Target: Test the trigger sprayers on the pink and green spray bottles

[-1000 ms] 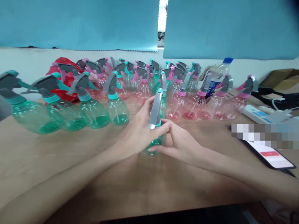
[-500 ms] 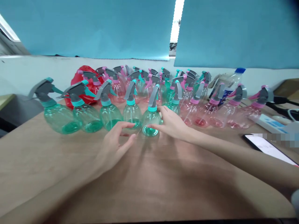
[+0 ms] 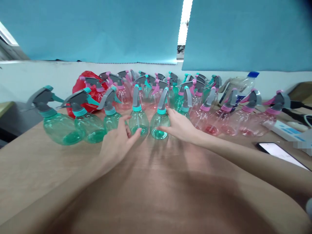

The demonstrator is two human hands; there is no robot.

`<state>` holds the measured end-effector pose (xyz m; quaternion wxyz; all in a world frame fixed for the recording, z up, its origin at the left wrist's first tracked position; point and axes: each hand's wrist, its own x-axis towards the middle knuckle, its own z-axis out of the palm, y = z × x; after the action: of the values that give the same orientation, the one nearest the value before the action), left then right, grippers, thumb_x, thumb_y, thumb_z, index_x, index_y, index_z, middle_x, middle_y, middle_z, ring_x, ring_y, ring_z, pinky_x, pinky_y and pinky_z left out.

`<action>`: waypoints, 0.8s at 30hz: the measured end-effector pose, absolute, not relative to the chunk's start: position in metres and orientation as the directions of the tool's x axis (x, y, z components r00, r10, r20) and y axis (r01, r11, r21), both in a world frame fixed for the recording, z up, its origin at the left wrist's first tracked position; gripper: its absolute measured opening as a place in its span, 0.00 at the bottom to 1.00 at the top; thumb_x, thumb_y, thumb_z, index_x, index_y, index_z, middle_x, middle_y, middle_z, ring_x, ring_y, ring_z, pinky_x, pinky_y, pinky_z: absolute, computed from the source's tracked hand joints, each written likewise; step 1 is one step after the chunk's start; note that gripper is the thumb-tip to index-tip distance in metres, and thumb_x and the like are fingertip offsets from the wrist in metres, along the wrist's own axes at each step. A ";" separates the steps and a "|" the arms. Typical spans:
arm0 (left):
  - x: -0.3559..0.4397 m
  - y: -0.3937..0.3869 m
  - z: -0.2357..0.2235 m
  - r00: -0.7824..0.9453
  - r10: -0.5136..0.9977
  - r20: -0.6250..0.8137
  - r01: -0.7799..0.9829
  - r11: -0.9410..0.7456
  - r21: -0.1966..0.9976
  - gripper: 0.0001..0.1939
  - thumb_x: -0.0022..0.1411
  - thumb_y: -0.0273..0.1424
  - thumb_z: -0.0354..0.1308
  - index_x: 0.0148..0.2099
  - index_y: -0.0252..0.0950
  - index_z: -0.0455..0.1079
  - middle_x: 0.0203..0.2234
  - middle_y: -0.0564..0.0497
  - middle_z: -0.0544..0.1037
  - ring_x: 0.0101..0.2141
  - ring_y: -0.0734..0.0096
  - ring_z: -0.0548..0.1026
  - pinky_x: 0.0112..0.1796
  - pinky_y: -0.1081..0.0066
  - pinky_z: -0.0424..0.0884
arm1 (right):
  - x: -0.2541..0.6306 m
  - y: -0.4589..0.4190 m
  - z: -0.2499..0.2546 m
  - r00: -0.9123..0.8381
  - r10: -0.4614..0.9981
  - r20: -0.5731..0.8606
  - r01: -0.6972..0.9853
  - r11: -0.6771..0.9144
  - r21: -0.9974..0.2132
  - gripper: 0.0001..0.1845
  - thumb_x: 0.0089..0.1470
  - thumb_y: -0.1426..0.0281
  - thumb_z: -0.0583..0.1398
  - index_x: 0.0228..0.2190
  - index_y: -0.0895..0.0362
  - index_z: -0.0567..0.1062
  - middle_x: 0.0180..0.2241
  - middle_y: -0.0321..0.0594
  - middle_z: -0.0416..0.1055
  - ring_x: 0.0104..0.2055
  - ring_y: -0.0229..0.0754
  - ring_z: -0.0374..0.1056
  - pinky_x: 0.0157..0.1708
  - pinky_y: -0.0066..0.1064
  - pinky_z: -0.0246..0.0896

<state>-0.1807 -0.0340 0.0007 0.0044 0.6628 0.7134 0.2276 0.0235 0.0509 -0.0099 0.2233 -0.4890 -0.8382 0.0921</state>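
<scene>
My right hand (image 3: 181, 127) is closed around the right side of a green spray bottle (image 3: 160, 125) with a teal collar and grey trigger head. Its thumb lies across the front of the bottle, which stands upright on the table. Just left of it stands a second green spray bottle (image 3: 138, 121). My left hand (image 3: 116, 140) is at that one's left side, thumb across its lower front and fingers curled along its edge. Farther left are more green spray bottles, among them one (image 3: 110, 121) partly hidden behind my left hand.
Pink spray bottles (image 3: 228, 122) continue the row to the right, with several pink and green ones behind. A red plastic bag (image 3: 85, 78) lies back left. At right are a clear bottle with a blue cap (image 3: 253, 74), a phone (image 3: 280, 155) and a power strip (image 3: 282, 128).
The green bottle came from the middle foreground into the row, with my right hand still on it. My left hand let go of it, moved left and took hold of the neighbouring green bottle.
</scene>
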 end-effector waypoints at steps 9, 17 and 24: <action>-0.168 0.004 0.017 -0.106 0.974 0.198 0.993 0.113 -0.026 0.41 0.65 0.56 0.40 0.60 0.22 0.56 0.32 0.33 0.78 0.38 0.38 0.78 0.34 0.58 0.70 | 0.020 0.060 -0.012 -0.405 0.865 0.297 0.769 0.497 -0.402 0.31 0.52 0.59 0.63 0.51 0.64 0.65 0.50 0.56 0.70 0.52 0.59 0.68 0.47 0.45 0.65; -0.178 0.006 0.018 -0.095 0.981 0.171 0.990 0.111 -0.084 0.34 0.63 0.55 0.47 0.56 0.29 0.63 0.35 0.38 0.75 0.37 0.38 0.78 0.36 0.53 0.71 | 0.019 0.059 -0.013 -0.391 0.862 0.321 0.775 0.497 -0.390 0.32 0.53 0.59 0.63 0.54 0.64 0.63 0.51 0.57 0.70 0.53 0.60 0.68 0.46 0.47 0.65; -0.175 0.002 0.022 -0.091 0.985 0.145 0.984 0.111 -0.138 0.37 0.64 0.55 0.43 0.60 0.29 0.59 0.35 0.37 0.77 0.37 0.38 0.78 0.36 0.54 0.71 | 0.015 0.052 -0.009 -0.371 0.883 0.288 0.792 0.463 -0.397 0.35 0.54 0.60 0.62 0.57 0.65 0.62 0.52 0.58 0.70 0.53 0.61 0.69 0.46 0.48 0.66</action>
<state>-0.1753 0.0017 0.0223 -0.1003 0.6666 0.7386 -0.0027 0.0149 0.0524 -0.0090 0.2349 -0.5092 -0.8224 0.0962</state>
